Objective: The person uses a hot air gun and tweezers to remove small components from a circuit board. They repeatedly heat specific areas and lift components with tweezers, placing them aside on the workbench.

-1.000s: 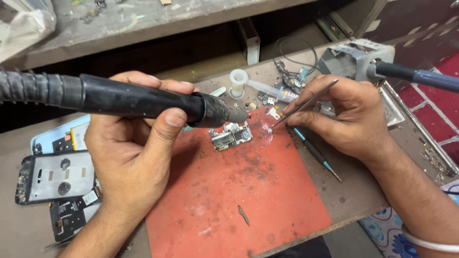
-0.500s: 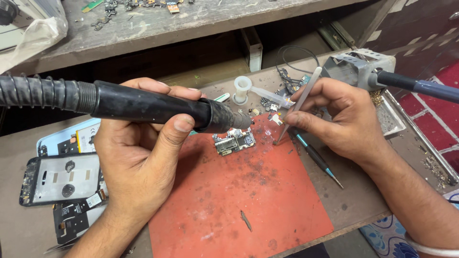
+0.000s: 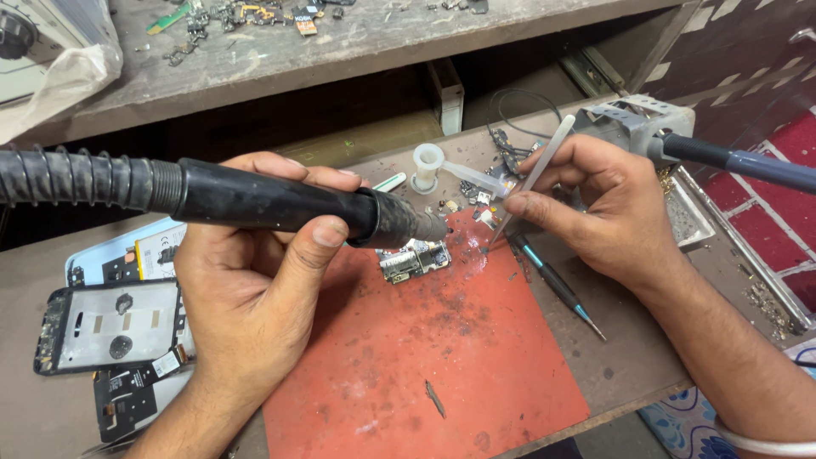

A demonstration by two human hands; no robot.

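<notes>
We hold the thick black hot-air wand with its ribbed hose (image 3: 255, 200) in our left hand (image 3: 246, 297), fingers and thumb wrapped tight round the barrel, its metal nozzle pointing right and hanging just above the small green-and-silver phone circuit board (image 3: 414, 259). That board lies on the scorched red rubber work mat (image 3: 442, 365), near its top edge, between our two hands and just below the nozzle. Our right hand (image 3: 603, 212) pinches a pair of slim steel tweezers (image 3: 531, 183), their tips down near the mat just right of the board, apart from it. We judge the risks plain: if the nozzle lingers or drifts, heat could lift neighbouring parts or scorch the board; a nudge from the tweezers could skid the loose board across the mat. A teal-tipped black screwdriver (image 3: 557, 285) rests by our right hand, and an opened phone frame (image 3: 110, 323) lies left.
</notes>
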